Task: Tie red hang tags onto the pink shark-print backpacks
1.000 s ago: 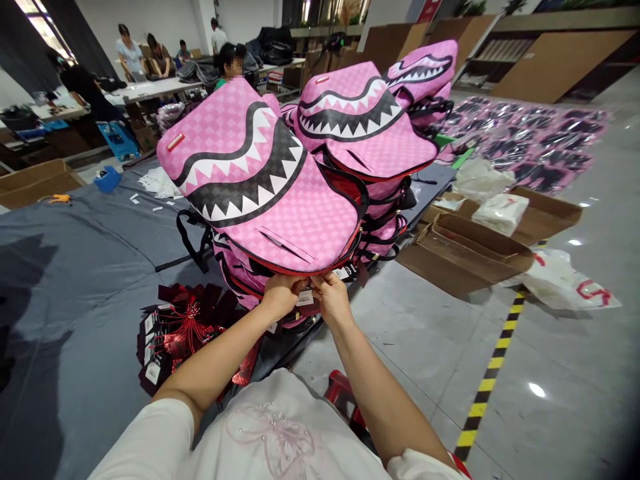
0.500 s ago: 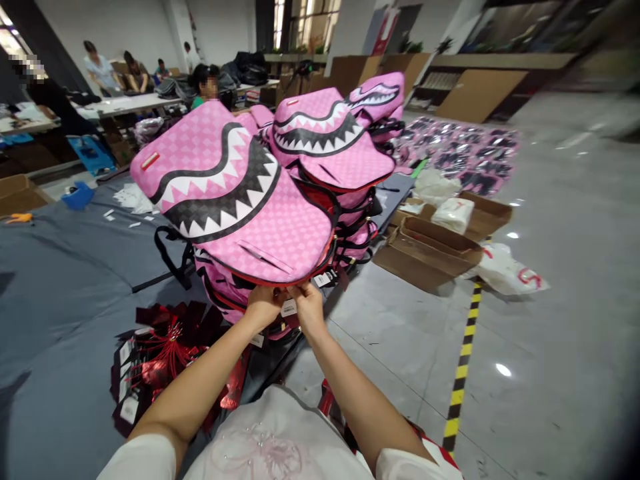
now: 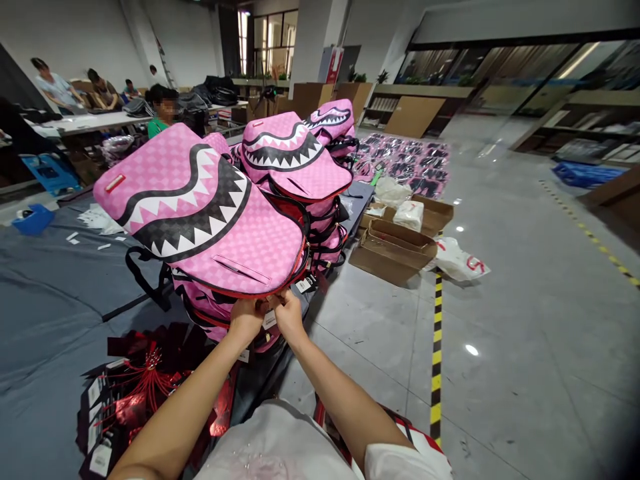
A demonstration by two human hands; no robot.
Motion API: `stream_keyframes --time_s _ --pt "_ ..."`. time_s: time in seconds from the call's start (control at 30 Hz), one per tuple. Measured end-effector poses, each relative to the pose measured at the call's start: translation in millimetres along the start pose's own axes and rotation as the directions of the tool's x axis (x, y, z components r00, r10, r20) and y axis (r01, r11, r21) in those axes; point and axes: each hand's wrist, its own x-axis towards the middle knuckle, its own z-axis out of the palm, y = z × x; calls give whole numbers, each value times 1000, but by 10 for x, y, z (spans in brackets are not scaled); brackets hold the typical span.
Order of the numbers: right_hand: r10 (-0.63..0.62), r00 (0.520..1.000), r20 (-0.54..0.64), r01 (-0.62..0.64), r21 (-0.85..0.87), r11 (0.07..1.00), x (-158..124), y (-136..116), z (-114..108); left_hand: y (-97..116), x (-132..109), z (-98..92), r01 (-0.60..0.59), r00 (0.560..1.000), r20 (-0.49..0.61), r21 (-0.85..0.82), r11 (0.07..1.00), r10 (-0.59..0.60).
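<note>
A pink checkered backpack [image 3: 260,233] with a black-and-white shark-mouth print lies on top of a stack of similar bags. Both hands meet under its near, rounded edge, by the red-lined zip opening. My left hand [image 3: 247,320] is closed, its fingertips partly hidden beneath the edge. Close beside it, my right hand [image 3: 289,316] pinches at a hang tag [image 3: 270,321] with a white label, which hangs between the hands. What the left fingertips grip is too small to make out. A bunch of dark hang tags with red strings [image 3: 151,363] lies left of my forearms.
Behind stands another stack of pink backpacks [image 3: 295,157]. An open cardboard box [image 3: 393,247] and a white plastic bag [image 3: 460,260] are on the floor at right, by yellow-black tape [image 3: 437,347]. A blue container [image 3: 34,219] is at left. Several people work at tables behind.
The view has swung to the right, so the scene sits further left in the picture. Both hands remain together at the backpack's near edge, with only slight finger movement.
</note>
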Motion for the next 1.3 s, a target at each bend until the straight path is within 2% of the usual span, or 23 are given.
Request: stream_keyframes --time_s 0.13,0.23,0.4,0.5,0.63,0.77,0.87,1.0,1.07,1.2,1.3 --pt "7 1000 5 -7 14 1000 -6 -1 7 -112 -14 39 -120 993 -8 -233 965 121" --pt "8 1000 -1 -8 3 1000 -10 13 11 -146 -30 52 -122 992 -13 -356 926 126" --pt "-15 999 29 16 -40 999 8 23 -20 -96 -26 47 -62 998 -43 -207 976 54" --pt "14 999 43 -14 10 1000 18 12 -30 -95 -19 54 -93 995 -37 -171 981 88" --pt "118 990 81 -128 143 981 21 8 -21 -139 -3 59 -154 988 -26 -226 962 152" --pt "152 978 142 -179 208 962 32 11 -9 -169 34 30 -186 979 20 -311 932 202" --pt "176 964 201 -223 241 944 49 -11 -4 -197 64 35 -219 969 12 -412 885 246" --pt "126 977 174 -157 178 971 53 -44 -9 -241 95 112 -182 979 -17 -528 830 204" --pt "94 983 159 -117 140 983 41 -43 -15 -237 98 144 -142 989 -29 -483 864 147" --pt "67 990 126 -78 85 993 16 -16 -27 -139 58 110 -26 998 -66 -166 986 15" --pt "46 995 89 -50 42 998 21 -14 -29 -27 -3 33 13 997 -74 5 1000 -12"
